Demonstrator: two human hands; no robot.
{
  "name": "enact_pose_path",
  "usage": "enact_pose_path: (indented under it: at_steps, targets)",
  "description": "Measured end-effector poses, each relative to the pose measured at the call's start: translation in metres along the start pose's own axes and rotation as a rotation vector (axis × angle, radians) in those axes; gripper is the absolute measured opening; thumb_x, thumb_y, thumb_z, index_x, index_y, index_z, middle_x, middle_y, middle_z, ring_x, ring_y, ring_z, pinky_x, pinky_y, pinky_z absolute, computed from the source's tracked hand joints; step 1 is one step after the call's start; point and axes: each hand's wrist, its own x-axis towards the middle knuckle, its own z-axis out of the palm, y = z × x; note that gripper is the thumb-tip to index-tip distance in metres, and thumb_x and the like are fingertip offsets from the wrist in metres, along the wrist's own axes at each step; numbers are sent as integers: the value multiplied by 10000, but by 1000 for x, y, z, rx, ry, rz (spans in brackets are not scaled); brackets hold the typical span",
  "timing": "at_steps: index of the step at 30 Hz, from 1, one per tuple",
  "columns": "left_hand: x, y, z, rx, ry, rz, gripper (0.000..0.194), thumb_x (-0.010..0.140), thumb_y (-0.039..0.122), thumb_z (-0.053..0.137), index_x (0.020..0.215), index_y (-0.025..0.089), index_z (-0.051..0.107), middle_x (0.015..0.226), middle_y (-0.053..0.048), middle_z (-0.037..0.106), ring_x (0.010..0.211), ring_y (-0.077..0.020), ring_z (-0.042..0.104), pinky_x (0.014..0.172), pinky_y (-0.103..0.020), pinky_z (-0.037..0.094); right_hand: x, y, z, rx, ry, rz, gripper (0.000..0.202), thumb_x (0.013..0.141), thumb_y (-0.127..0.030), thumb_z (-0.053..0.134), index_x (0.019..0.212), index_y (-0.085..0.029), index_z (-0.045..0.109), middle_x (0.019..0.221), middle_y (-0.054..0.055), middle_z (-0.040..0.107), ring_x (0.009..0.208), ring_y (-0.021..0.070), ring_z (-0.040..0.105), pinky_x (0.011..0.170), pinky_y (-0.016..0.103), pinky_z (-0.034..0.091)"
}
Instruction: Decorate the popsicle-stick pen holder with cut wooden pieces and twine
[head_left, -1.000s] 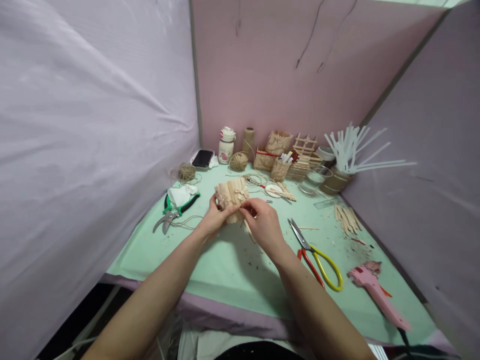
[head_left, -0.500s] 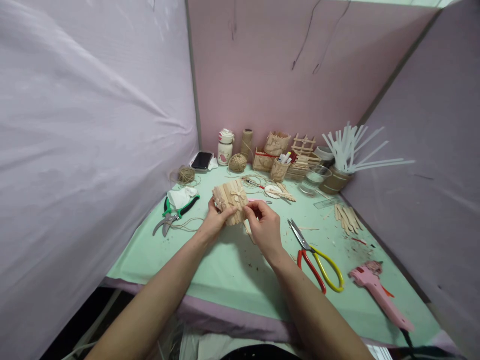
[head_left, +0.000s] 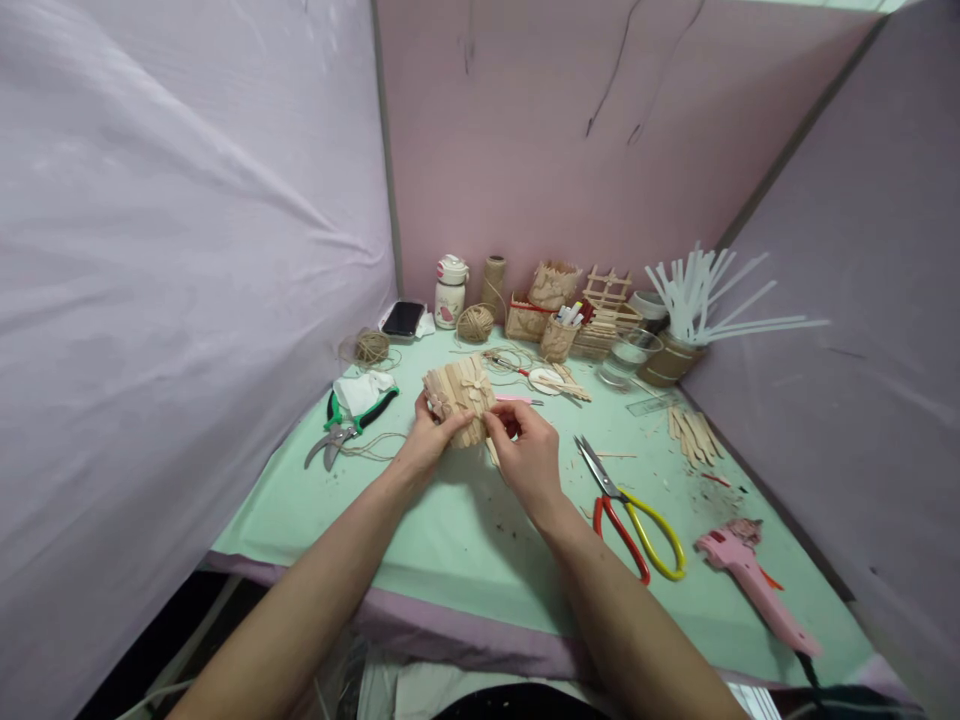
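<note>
A small pot made of wooden sticks [head_left: 459,385], with wooden flower shapes on its side, is held above the middle of the table. My left hand [head_left: 433,432] is closed around its left and lower side, thumb across the front. At its lower right side, my right hand [head_left: 523,448] pinches with thumb and forefinger against the surface. Whatever small piece may lie between those fingertips is hidden. Just below the pot, a loose wooden stick [head_left: 492,452] shows beside my right hand.
Scissors [head_left: 619,500] and a pink glue gun [head_left: 757,585] lie to the right. Green-handled pruning shears [head_left: 341,430] rest at left. Wooden sticks [head_left: 694,436] lie at the right. A water bottle [head_left: 451,295], twine [head_left: 475,322], a clear cup [head_left: 630,358] and glue sticks [head_left: 701,295] stand behind.
Almost nothing differs. The whole view has shifted very slightly, and both hands keep their places on the stick pot, the right fingertips still pressed at its lower right.
</note>
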Motion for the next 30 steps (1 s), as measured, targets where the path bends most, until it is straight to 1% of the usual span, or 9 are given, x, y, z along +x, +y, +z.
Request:
enact_pose_path:
  at_steps: [6,9,12,16,18,20,25,27,30]
  targets:
    - [0,-1,0,8,-11,28,860,629,287,822,1333,239,331,1314,-147,563,1152,-252,607,986,-436,493,0,1,0,1,1,7,108,861,-284,581,792,-213,625,725,7,643,651,152,548,667,281,438]
    - [1,0,0,14,-1,33,855,631,287,821,1332,229,335,1329,-157,552,1153,-259,607,990,-449,490,1,2,0,13,23,-12,70,848,-263,595,877,-210,629,785,14,627,669,152,547,664,283,452]
    - [-1,4,1,-2,6,20,859,628,287,821,1333,224,334,1312,-152,565,1145,-260,610,975,-444,502,1,4,0,35,23,-97,133,876,-231,558,978,-218,643,918,47,617,793,173,580,705,295,480]
    - [-4,10,2,-16,23,-11,837,634,282,818,1318,223,339,1290,-146,578,1119,-256,621,914,-407,538,1,9,0,-35,-6,-257,195,921,-233,522,1028,-233,685,1013,79,609,990,214,577,873,363,475]
    - [-5,13,2,-23,22,-24,814,645,282,813,1309,227,344,1293,-142,579,1098,-248,632,881,-383,551,1,12,0,-104,-9,-325,208,917,-234,542,1069,-233,683,1038,86,607,1023,227,564,917,396,461]
    - [-6,16,2,-30,24,-33,799,653,280,810,1305,233,349,1295,-134,585,1087,-239,638,858,-360,558,1,14,1,-147,0,-382,225,901,-237,573,1104,-220,669,1056,97,602,1025,235,561,912,411,470]
    - [-8,22,2,-26,51,-49,756,667,252,802,1293,225,379,1330,-135,569,1103,-231,633,851,-327,558,1,16,2,-133,69,-498,374,875,-210,610,1247,-201,573,1141,125,588,1088,246,557,944,440,485]
    - [-8,22,1,-21,38,-44,765,665,259,805,1303,228,384,1344,-135,558,1103,-235,632,839,-329,560,1,15,2,-135,47,-550,409,881,-181,598,1285,-225,549,1235,131,573,1154,252,540,977,459,471]
    - [-7,20,-1,-23,8,-38,795,672,292,805,1336,245,371,1364,-132,545,1100,-235,630,824,-326,557,2,14,2,-145,-30,-623,411,896,-135,568,1293,-240,554,1337,122,555,1248,256,494,1023,480,445]
